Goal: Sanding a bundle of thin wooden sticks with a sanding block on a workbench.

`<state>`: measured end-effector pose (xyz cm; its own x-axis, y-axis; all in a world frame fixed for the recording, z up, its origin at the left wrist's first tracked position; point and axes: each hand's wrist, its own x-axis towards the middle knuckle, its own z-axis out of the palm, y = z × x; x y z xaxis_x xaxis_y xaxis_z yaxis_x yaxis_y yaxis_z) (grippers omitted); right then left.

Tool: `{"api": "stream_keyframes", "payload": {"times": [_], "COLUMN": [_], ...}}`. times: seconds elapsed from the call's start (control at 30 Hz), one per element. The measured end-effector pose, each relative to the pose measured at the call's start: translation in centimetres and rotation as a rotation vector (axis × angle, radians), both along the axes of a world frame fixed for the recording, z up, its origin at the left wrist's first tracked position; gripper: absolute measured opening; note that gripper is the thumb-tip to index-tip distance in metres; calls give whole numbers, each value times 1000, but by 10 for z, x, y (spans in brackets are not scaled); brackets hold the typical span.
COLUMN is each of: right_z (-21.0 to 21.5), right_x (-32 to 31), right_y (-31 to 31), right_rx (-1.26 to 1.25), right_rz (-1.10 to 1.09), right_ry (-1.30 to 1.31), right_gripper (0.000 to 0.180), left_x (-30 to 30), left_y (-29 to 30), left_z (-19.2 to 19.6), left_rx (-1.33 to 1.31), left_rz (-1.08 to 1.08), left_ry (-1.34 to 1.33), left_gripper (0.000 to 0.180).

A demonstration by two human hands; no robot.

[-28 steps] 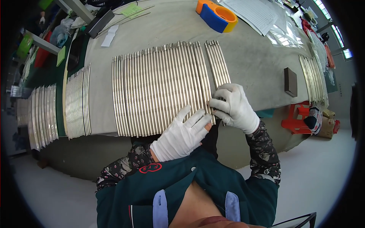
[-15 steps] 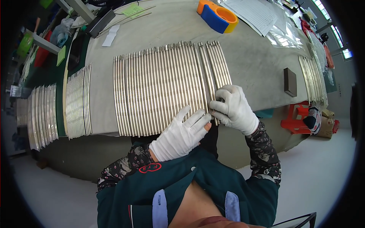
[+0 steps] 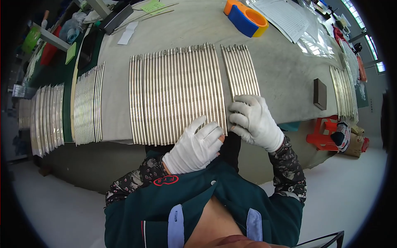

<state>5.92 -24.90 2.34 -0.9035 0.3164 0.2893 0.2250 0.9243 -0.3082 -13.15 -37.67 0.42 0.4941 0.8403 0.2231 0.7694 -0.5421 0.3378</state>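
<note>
Slim silvery metal rods [image 3: 178,91] lie side by side in a wide row across the table before me. To their right is a narrower group of the same rods [image 3: 240,70], with a strip of bare cloth between. My left hand [image 3: 194,144], in a white glove with a bare fingertip showing, rests at the near right ends of the wide row, thumb and fingers apart. My right hand [image 3: 256,122], also white-gloved, curls its fingers over the near end of the narrower group, at its left side. The rod ends under that hand are hidden.
More rods [image 3: 89,103] lie at the left, with wrapped-looking ones [image 3: 49,118] beyond. A dark block [image 3: 319,94] and another rod bundle [image 3: 342,91] are at the right. An orange-and-blue tape dispenser [image 3: 246,18] and papers [image 3: 281,18] sit at the back. A red stool [image 3: 322,134] stands below.
A single rod that lay between the two groups has joined the narrower one on the right, along with my right hand. A wider gap now separates the groups. My left hand has barely moved.
</note>
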Motion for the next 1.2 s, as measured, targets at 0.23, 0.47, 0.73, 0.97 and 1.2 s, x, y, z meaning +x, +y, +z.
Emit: {"api": "stream_keyframes", "payload": {"times": [0.23, 0.47, 0.73, 0.97, 1.2], "right_z": [11, 12, 14, 18, 16], "right_x": [-14, -23, -33, -39, -51], "right_y": [-6, -12, -16, -17, -21], "right_rx": [53, 56, 52, 98, 67], "right_rz": [23, 32, 65, 103, 83], "right_ry": [-44, -105, -77, -62, -146], "right_gripper": [28, 29, 29, 30, 27], "left_x": [-2, -9, -19, -25, -28], "left_y": [-6, -12, -18, -26, -25], "left_z": [-9, -7, -5, -8, -10], "left_rx": [123, 160, 65, 148, 129], "left_rz": [-5, 39, 93, 137, 97], "left_ry": [-44, -59, -11, -23, -41], "left_gripper": [39, 33, 41, 42, 38]}}
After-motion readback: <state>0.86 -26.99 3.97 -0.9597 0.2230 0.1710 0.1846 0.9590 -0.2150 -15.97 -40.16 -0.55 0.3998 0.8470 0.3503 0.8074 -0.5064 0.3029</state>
